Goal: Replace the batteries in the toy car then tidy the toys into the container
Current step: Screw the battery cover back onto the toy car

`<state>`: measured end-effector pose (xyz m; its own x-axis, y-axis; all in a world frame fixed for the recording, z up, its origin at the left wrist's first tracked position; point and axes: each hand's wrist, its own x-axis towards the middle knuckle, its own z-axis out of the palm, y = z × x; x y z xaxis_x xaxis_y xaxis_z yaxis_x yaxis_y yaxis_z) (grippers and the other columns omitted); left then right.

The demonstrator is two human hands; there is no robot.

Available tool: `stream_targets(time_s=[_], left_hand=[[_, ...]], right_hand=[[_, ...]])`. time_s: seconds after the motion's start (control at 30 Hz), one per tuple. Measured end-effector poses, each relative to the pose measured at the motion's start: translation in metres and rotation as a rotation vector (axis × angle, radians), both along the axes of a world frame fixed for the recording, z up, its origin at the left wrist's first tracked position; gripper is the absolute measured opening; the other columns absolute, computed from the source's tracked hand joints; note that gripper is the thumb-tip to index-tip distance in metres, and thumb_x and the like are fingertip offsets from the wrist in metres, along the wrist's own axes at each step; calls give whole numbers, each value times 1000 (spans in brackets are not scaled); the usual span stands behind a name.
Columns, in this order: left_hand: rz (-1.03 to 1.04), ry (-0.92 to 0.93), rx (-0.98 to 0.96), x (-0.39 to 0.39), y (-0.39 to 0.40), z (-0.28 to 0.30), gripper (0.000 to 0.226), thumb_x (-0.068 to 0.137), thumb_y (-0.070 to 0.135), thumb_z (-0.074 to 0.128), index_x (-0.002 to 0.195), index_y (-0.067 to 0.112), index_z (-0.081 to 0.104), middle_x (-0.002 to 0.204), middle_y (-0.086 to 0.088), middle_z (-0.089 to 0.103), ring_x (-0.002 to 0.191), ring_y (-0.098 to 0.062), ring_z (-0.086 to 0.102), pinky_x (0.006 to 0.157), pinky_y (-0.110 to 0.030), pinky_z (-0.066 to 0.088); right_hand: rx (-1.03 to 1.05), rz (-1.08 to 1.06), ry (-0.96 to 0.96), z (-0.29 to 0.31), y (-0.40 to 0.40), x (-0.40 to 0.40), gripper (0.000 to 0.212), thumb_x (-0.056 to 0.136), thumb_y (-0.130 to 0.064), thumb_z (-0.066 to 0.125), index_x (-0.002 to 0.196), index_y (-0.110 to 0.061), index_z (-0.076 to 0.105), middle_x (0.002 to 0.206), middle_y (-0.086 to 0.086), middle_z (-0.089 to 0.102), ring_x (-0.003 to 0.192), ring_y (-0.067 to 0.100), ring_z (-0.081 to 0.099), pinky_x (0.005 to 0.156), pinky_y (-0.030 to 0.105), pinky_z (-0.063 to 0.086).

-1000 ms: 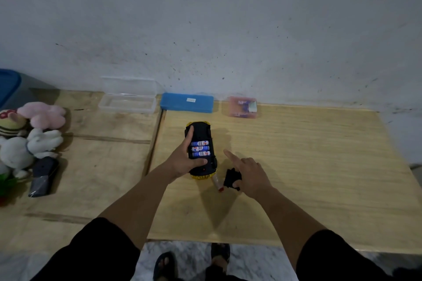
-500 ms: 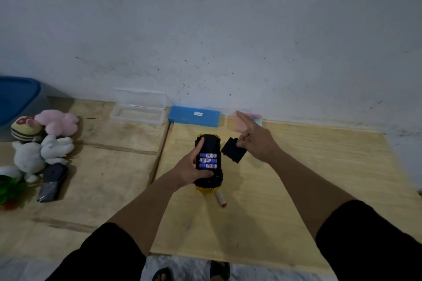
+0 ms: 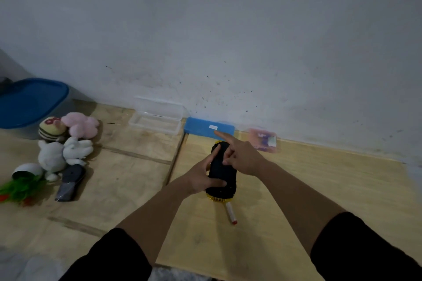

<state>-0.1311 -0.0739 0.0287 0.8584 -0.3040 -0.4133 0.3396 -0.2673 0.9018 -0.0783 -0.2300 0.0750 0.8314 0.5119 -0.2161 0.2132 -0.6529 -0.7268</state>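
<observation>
While gripped, toy car (image 3: 221, 171) underside up, lengthwise toward wall

Dim, bluish, soft focus, wide-angle distortion

A grey-white wall (image 3: 228, 29), scuffed and flecked with dark specks, fills the upper view under dim, even light. Below it lie two pale wooden tabletop (image 3: 319, 189) boards, butted at a seam. A strip of marbled floor (image 3: 20, 267) shows nearest the viewer.
</observation>
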Motion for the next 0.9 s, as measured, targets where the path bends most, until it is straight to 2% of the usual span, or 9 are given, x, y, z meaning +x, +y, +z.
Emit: stream_targets(time_s=[0.47, 0.6, 0.7, 0.8, 0.9], left_hand=[[-7, -7, -9, 3, 11, 2, 108, 73, 8, 78, 148, 43, 7, 133, 6, 44, 126, -16, 43, 94, -35, 52], [0, -36, -26, 2, 10, 1, 102, 78, 10, 75, 148, 41, 7, 136, 7, 43, 125, -14, 42, 95, -33, 50], [16, -91, -34, 2, 6, 2, 89, 86, 22, 68, 148, 39, 7, 144, 8, 39, 126, -10, 42, 96, -26, 47], [47, -127, -40, 2, 3, 2, 76, 93, 26, 56, 149, 39, 5, 149, 7, 35, 130, -12, 42, 105, -34, 43], [44, -156, -36, 1, 3, 2, 77, 95, 23, 54, 149, 37, 2, 151, 8, 32, 133, -12, 41, 107, -37, 41]], right_hand=[[-23, 3, -33, 5, 12, 5, 81, 83, 2, 61, 145, -36, 25, 77, -1, 61, 72, 8, 59, 68, 15, 46], [-53, 4, -89, 4, 11, 3, 82, 81, -1, 64, 145, -33, 25, 76, -3, 63, 77, 11, 61, 77, 20, 48], [-87, 10, -184, 2, 13, 1, 80, 80, -3, 65, 144, -32, 28, 75, -6, 64, 87, 18, 59, 88, 33, 48], [-84, 2, -229, -2, 16, 3, 79, 79, -5, 66, 143, -34, 29, 76, -6, 66, 92, 20, 55, 91, 36, 45], [-90, 9, -249, -3, 15, 5, 79, 80, -6, 66, 144, -33, 29, 79, -4, 68, 95, 20, 51, 90, 37, 44]])
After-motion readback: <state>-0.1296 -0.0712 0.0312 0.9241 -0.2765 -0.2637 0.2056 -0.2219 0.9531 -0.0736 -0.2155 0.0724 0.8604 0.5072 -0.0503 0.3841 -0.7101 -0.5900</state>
